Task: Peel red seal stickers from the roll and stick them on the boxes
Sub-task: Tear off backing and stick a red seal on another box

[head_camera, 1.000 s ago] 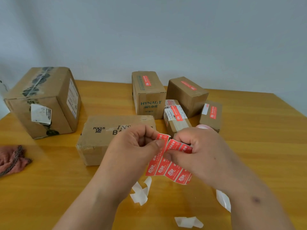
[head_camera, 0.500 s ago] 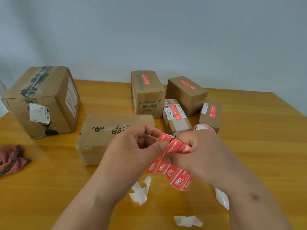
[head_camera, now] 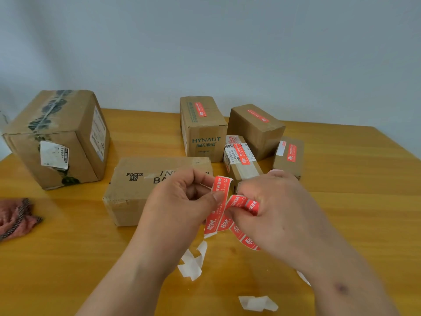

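Note:
Both hands meet low over the wooden table. My left hand pinches one red seal sticker between thumb and forefinger, its top end lifted free. My right hand grips the red sticker strip, which hangs curled below the fingers. Directly behind the hands lies a flat brown box printed FOCUS ON ME, with no red sticker showing. A large taped box at the left also shows none. Several smaller boxes behind, among them the HYNAUT box, carry red stickers.
White backing scraps lie on the table under my wrists, with another scrap near the front edge. A reddish cloth lies at the left edge. A plain grey wall rises behind the table.
My left hand has drawn the single sticker up and away from the strip, and a gap has opened between them. The strip's hanging tail has curled lower. The boxes have not moved.

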The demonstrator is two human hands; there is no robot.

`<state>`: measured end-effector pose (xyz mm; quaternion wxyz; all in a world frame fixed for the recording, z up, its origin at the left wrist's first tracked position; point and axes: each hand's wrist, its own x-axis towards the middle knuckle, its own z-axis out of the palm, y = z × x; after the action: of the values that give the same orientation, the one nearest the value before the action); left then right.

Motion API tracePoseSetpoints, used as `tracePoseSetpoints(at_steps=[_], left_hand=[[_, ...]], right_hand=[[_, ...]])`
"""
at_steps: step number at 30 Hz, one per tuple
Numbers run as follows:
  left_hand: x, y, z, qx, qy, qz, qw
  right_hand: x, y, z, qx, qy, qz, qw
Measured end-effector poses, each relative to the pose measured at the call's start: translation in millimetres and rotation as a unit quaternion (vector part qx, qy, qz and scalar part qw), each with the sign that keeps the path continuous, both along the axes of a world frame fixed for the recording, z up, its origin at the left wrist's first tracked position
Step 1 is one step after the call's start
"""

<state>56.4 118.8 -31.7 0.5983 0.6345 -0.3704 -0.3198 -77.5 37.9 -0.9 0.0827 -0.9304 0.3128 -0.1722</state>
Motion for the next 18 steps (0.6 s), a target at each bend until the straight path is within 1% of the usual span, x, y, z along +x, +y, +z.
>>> tracePoseSetpoints(at_steps=[3, 5, 7, 9, 11, 14, 18], left_hand=[[1, 1, 0, -0.004, 0.005, -0.002, 1.0], [1, 1, 0, -0.007, 0.01, -0.003, 1.0], [1, 2, 0, -0.008, 0.015, -0.004, 1.0], [1, 2, 1, 0.001, 0.012, -0.013, 1.0], [1, 2, 2, 0.02, 0.002, -0.029, 0.999], [4, 3, 1, 0.044, -0.031, -0.04, 0.998], [3, 2, 0, 0.027, -0.032, -0.014, 0.999]], right_hand=[[0, 1, 2, 0.044, 0.0, -0.028, 0.999], [-3, -2, 4, 0.134, -0.031, -0.063, 0.988], [-5, -7, 4, 0.223, -0.053, -0.073, 0.971], [-7, -11, 3, 0.265, -0.041, -0.069, 0.961], [-7, -12, 3, 0.279, -0.027, -0.063, 0.958], [-6, -11, 1, 0.264, 0.003, -0.061, 0.963], [-4, -8, 3, 0.217, 0.015, -0.053, 0.975]])
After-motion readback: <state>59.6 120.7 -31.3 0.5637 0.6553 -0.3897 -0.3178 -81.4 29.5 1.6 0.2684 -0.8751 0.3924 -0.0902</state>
